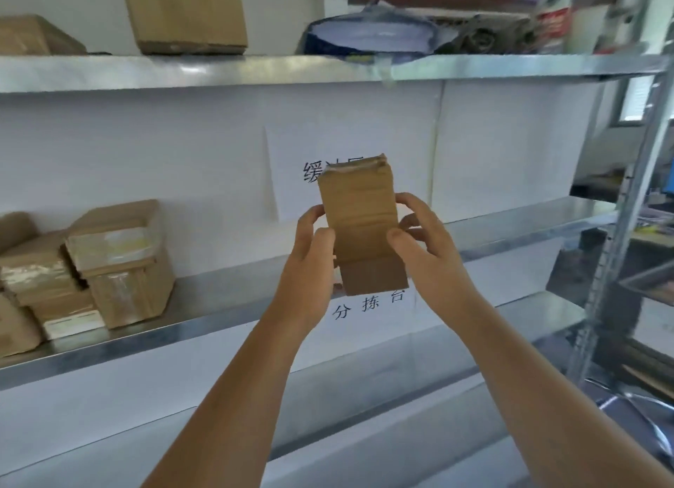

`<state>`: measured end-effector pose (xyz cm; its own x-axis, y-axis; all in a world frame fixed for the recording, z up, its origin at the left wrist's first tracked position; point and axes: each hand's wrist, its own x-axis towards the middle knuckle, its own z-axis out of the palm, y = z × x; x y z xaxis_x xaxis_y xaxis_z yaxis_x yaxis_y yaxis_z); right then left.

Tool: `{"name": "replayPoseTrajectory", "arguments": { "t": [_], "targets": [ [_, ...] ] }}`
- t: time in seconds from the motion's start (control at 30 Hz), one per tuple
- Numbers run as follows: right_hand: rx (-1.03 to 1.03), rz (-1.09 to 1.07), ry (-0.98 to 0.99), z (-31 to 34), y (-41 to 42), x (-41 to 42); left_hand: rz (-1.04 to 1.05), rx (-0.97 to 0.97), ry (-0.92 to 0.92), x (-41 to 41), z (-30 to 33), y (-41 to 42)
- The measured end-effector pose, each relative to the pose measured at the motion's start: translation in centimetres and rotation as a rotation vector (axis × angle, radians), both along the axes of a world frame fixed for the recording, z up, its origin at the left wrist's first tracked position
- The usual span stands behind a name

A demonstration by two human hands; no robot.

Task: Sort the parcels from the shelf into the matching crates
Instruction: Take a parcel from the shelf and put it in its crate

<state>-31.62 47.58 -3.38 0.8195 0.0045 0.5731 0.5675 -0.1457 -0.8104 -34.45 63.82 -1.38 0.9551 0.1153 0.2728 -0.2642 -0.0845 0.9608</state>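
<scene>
A small brown cardboard parcel wrapped in clear tape is held upright in front of the middle shelf. My left hand grips its left side, thumb on the front face. My right hand grips its right side, thumb on the front and fingers curled behind. The parcel hangs in the air, clear of the metal shelf. Several more taped cardboard parcels are stacked on that shelf at the left. No crate is in view.
The upper shelf carries a tall cardboard box, a blue plastic-wrapped bundle and mixed clutter at the right. Paper signs hang on the white back panel. A metal upright stands at the right.
</scene>
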Motion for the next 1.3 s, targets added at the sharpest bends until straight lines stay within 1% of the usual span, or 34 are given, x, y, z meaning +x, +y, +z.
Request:
{"name": "replayPoseTrajectory", "arguments": {
  "t": [0.1, 0.2, 0.3, 0.4, 0.5, 0.6, 0.7, 0.83, 0.9, 1.03, 1.13, 1.23, 1.3],
  "targets": [
    [0.161, 0.019, 0.009, 0.5, -6.6, -1.7, -0.084, -0.064, 0.03, -0.5, 0.8, -6.5],
    [0.185, -0.089, 0.036, 0.1, -14.2, -3.1, -0.137, -0.116, 0.083, -1.1, 1.4, -13.4],
    [0.206, -0.184, 0.102, -0.1, -22.6, -4.3, -0.232, -0.021, 0.069, -1.6, 1.9, -21.2],
    [0.176, -0.227, 0.123, -0.5, -31.0, -5.8, -0.304, 0.11, 0.034, -2.0, 1.9, -29.2],
    [0.238, -0.233, 0.097, -0.9, -37.9, -7.6, -0.358, 0.116, -0.001, -1.6, 0.9, -36.3],
    [0.23, -0.301, 0.022, -1.9, -44.2, -8.6, -0.455, 0.144, -0.057, -0.9, -0.8, -42.4],
    [0.218, -0.325, -0.034, -2.7, -48.5, -9.6, -0.559, 0.134, -0.082, 0.0, -2.2, -47.9],
    [0.188, -0.4, -0.031, -4.0, -53.4, -10.1, -0.64, 0.179, -0.088, 1.8, -4.5, -54.4],
    [0.155, -0.487, -0.007, -5.3, -55.8, -9.6, -0.708, 0.164, -0.068, 3.1, -5.7, -57.3],
    [0.111, -0.69, 0.048, -8.2, -59.5, -7.8, -0.885, 0.058, -0.024, 6.7, -7.3, -63.3],
    [0.0, -0.959, 0.108, -9.3, -61.9, -5.4, -1.034, 0.019, 0.033, 9.5, -7.9, -67.9],
    [-0.154, -1.257, 0.211, -9.4, -64.9, -3.1, -1.124, -0.01, 0.121, 12.2, -8.7, -72.5],
    [-0.211, -1.383, 0.243, -9.6, -67.3, -2.0, -1.198, -0.021, 0.162, 13.9, -9.1, -75.3]
  ]
}}
